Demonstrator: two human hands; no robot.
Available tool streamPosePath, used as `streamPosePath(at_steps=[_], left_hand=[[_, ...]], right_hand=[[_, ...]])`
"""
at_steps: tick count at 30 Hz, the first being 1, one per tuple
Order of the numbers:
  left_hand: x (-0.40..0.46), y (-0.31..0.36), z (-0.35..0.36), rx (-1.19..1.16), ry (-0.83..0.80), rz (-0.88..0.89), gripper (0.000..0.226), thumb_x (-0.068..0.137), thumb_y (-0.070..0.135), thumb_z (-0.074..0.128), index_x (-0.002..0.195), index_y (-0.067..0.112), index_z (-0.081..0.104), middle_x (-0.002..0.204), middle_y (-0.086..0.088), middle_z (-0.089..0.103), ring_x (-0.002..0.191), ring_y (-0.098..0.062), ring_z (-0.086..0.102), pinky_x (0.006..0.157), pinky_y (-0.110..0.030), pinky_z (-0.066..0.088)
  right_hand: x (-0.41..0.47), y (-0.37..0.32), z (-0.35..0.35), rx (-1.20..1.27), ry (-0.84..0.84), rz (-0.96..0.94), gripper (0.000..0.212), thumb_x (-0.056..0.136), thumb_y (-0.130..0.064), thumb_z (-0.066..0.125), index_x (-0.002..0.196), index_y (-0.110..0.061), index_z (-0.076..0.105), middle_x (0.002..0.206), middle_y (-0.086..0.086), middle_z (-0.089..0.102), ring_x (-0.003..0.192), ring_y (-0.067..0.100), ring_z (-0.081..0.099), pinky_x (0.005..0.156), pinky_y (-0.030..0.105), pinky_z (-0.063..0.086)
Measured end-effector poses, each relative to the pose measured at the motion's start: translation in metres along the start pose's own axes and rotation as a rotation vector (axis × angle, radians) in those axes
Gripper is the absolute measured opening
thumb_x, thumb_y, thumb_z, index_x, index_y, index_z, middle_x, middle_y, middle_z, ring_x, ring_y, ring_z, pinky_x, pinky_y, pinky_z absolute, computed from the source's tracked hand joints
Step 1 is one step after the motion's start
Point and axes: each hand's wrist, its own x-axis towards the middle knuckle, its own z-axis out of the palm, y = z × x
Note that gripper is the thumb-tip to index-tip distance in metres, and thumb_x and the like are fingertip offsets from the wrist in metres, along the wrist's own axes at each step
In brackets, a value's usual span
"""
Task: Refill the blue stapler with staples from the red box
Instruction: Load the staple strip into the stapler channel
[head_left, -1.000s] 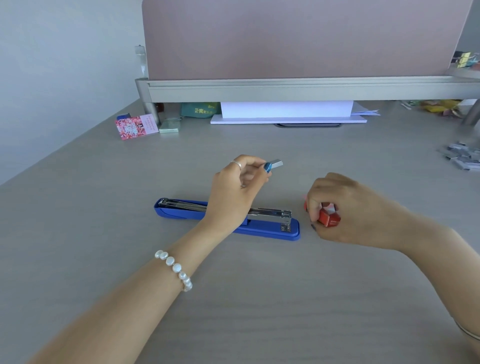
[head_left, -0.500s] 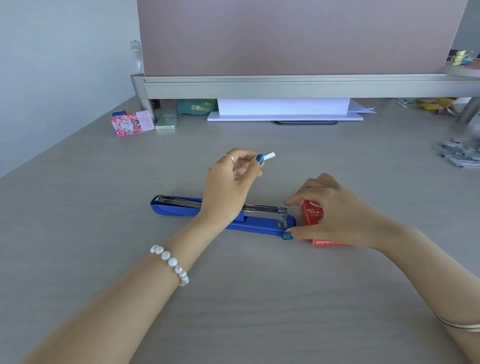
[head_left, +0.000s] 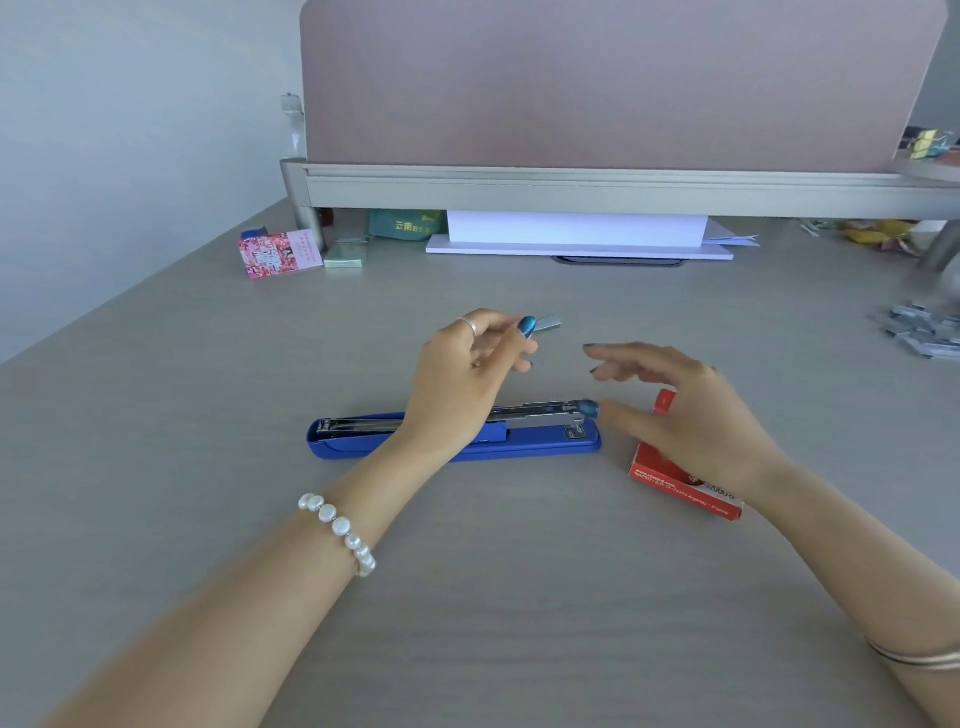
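Note:
The blue stapler (head_left: 540, 447) lies lengthwise on the grey desk, its metal staple channel exposed on top. My left hand (head_left: 462, 379) hovers above its middle and pinches a short silver strip of staples (head_left: 549, 324) between thumb and fingers. The red staple box (head_left: 675, 478) lies flat on the desk just right of the stapler, partly hidden under my right hand (head_left: 691, 410). That hand floats above the box with its fingers spread and nothing in it; the thumb tip is near the stapler's front end.
A pink card box (head_left: 278, 253) and a small green box (head_left: 344, 258) sit at the back left. White paper (head_left: 576, 234) lies under the grey shelf rail (head_left: 571, 189). Loose staple strips (head_left: 924, 332) are scattered at the right edge.
My right hand set the red box down on the desk, let go of it and lifted with fingers spread. My left hand still holds the staple strip above the stapler.

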Motion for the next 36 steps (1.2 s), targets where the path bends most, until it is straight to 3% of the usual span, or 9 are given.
streamPosePath(at_steps=[5, 10, 15, 21, 25, 28, 32, 36], left_hand=[[-0.004, 0.004, 0.002, -0.017, -0.209, -0.001, 0.015, 0.089, 0.025, 0.055, 0.093, 0.015, 0.066, 0.085, 0.002, 0.073, 0.072, -0.008, 0.069, 0.075, -0.028, 0.055], [-0.008, 0.004, 0.006, -0.058, -0.379, -0.043, 0.016, 0.089, 0.024, 0.056, 0.095, 0.013, 0.066, 0.078, 0.006, 0.071, 0.072, -0.007, 0.068, 0.066, -0.013, 0.047], [-0.008, 0.006, 0.003, -0.073, -0.445, -0.08, 0.014, 0.089, 0.024, 0.055, 0.093, 0.017, 0.066, 0.084, 0.002, 0.072, 0.074, -0.008, 0.067, 0.067, -0.014, 0.048], [-0.004, 0.007, -0.004, -0.061, -0.417, -0.101, 0.015, 0.088, 0.022, 0.057, 0.095, 0.013, 0.067, 0.085, -0.001, 0.073, 0.072, -0.009, 0.067, 0.069, -0.018, 0.051], [-0.001, 0.006, -0.009, -0.063, -0.402, -0.12, 0.01, 0.086, 0.021, 0.06, 0.091, 0.017, 0.067, 0.084, 0.0, 0.074, 0.072, -0.009, 0.068, 0.069, -0.019, 0.052], [0.001, 0.006, -0.013, -0.066, -0.377, -0.132, 0.009, 0.084, 0.018, 0.062, 0.091, 0.016, 0.068, 0.082, -0.001, 0.074, 0.071, -0.009, 0.068, 0.068, -0.018, 0.053], [0.005, 0.003, -0.019, 0.005, -0.325, -0.079, 0.009, 0.081, 0.015, 0.066, 0.088, 0.02, 0.07, 0.08, 0.0, 0.074, 0.072, -0.011, 0.069, 0.077, -0.028, 0.053], [0.008, 0.0, -0.026, 0.064, -0.298, -0.034, 0.012, 0.079, 0.014, 0.068, 0.084, 0.024, 0.07, 0.08, 0.002, 0.074, 0.072, -0.01, 0.069, 0.075, -0.02, 0.052]], right_hand=[[0.0, -0.011, 0.002, 0.127, 0.123, -0.097, 0.043, 0.072, -0.022, 0.07, 0.113, -0.028, 0.058, 0.092, -0.01, 0.066, 0.087, 0.007, 0.061, 0.082, 0.015, 0.048], [-0.002, -0.013, -0.002, 0.091, 0.192, -0.192, 0.015, 0.072, -0.02, 0.07, 0.086, -0.02, 0.065, 0.074, -0.009, 0.062, 0.071, 0.003, 0.059, 0.066, 0.014, 0.049], [-0.002, -0.008, -0.005, -0.031, 0.195, -0.239, 0.011, 0.073, -0.014, 0.07, 0.085, -0.014, 0.07, 0.07, -0.004, 0.063, 0.071, -0.002, 0.057, 0.064, 0.013, 0.049], [0.0, -0.004, -0.013, -0.033, 0.205, -0.23, 0.019, 0.074, -0.03, 0.061, 0.087, -0.019, 0.07, 0.074, -0.001, 0.067, 0.075, 0.004, 0.059, 0.066, 0.017, 0.051], [0.001, -0.002, -0.014, 0.088, 0.174, -0.133, 0.013, 0.071, -0.041, 0.058, 0.079, -0.034, 0.064, 0.071, -0.015, 0.068, 0.075, 0.008, 0.063, 0.062, 0.021, 0.053], [0.002, 0.002, -0.013, 0.234, 0.159, -0.062, 0.005, 0.074, -0.027, 0.065, 0.079, -0.028, 0.067, 0.078, -0.009, 0.07, 0.064, 0.016, 0.066, 0.056, 0.022, 0.054], [0.003, 0.005, -0.016, 0.365, 0.136, 0.02, 0.019, 0.078, -0.009, 0.064, 0.086, -0.027, 0.065, 0.064, -0.012, 0.071, 0.053, 0.01, 0.065, 0.052, 0.014, 0.051], [0.006, 0.005, -0.013, 0.469, 0.106, 0.102, 0.015, 0.077, -0.003, 0.064, 0.082, -0.017, 0.067, 0.059, -0.01, 0.071, 0.054, 0.008, 0.066, 0.053, 0.014, 0.053]])
